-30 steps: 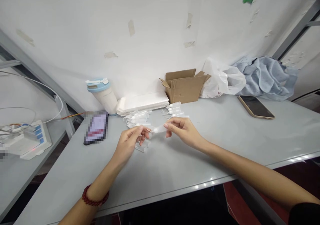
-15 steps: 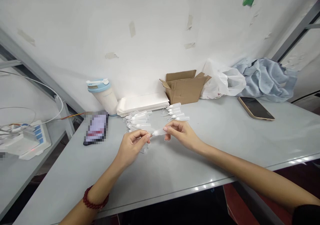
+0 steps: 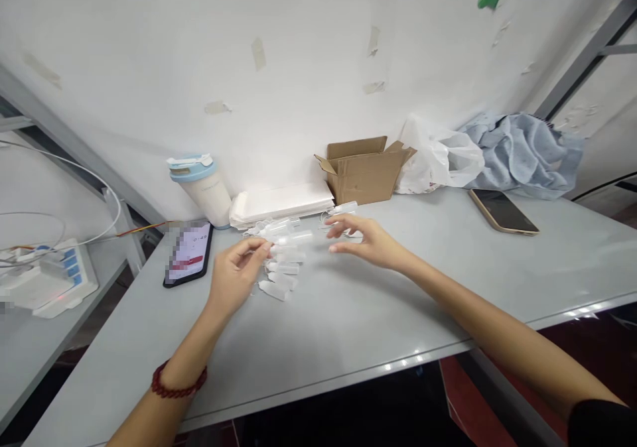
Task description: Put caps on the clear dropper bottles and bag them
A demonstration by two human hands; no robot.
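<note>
My left hand (image 3: 241,268) is closed in a pinch at the capped end of a small translucent tube with a white nozzle (image 3: 298,238). That tube points to the right, over a pile of similar translucent tubes (image 3: 283,281), several of them, with thin white strings or wires at their left ends. My right hand (image 3: 365,238) is open, thumb and fingers apart with nothing between them. It hovers at a second small group of the same tubes (image 3: 347,208) and partly hides them.
Behind the tubes lie a stack of white flat sheets or envelopes (image 3: 283,205) and an open cardboard box (image 3: 365,178). A cup with a blue lid (image 3: 204,188) and a lit phone (image 3: 188,255) are left. Right are a plastic bag (image 3: 432,158), blue cloth (image 3: 527,152) and another phone (image 3: 505,211).
My right hand has let go of the tube and opened, moving slightly up and right. My left hand has moved left and up with the tube, over the left pile.
</note>
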